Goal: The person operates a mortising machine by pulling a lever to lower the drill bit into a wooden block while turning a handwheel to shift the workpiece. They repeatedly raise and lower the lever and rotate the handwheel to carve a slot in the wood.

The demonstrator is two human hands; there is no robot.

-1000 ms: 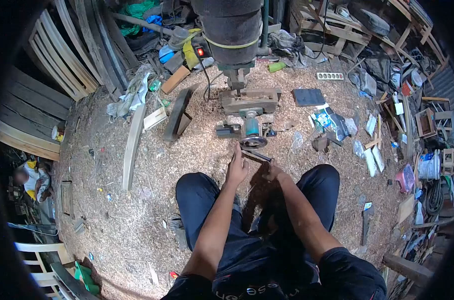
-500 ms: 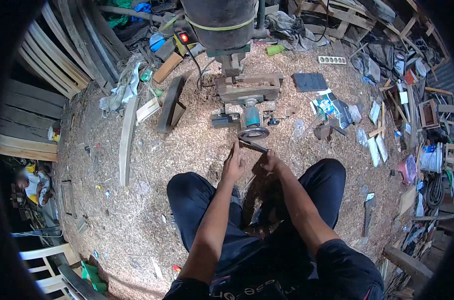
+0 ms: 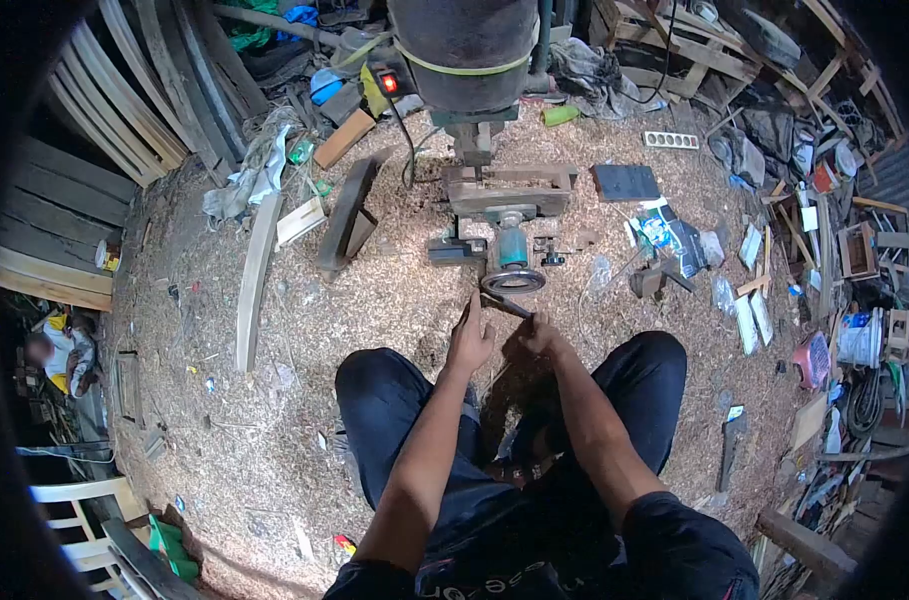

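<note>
My right hand (image 3: 541,338) is closed around the near end of a dark, thin bar (image 3: 507,305), whose exact kind I cannot make out. My left hand (image 3: 469,341) has its fingers stretched forward with the thumb apart, and its fingertips lie at the bar's far end. Just beyond both hands is a round handwheel (image 3: 514,281) on the green-grey base of a machine. Above that wheel, a wooden piece (image 3: 509,203) sits crosswise under the machine's dark head (image 3: 466,60).
Wood shavings cover the ground. Curved timbers (image 3: 258,285) and a dark wooden piece (image 3: 349,215) lie left of the machine. To its right are a dark block (image 3: 625,182), a power strip (image 3: 671,141) and scattered scraps. Another person (image 3: 66,357) is at the far left.
The view has shifted slightly, so the machine appears a little lower and further right. Both hands keep nearly the same pose around the bar, close to the handwheel.
</note>
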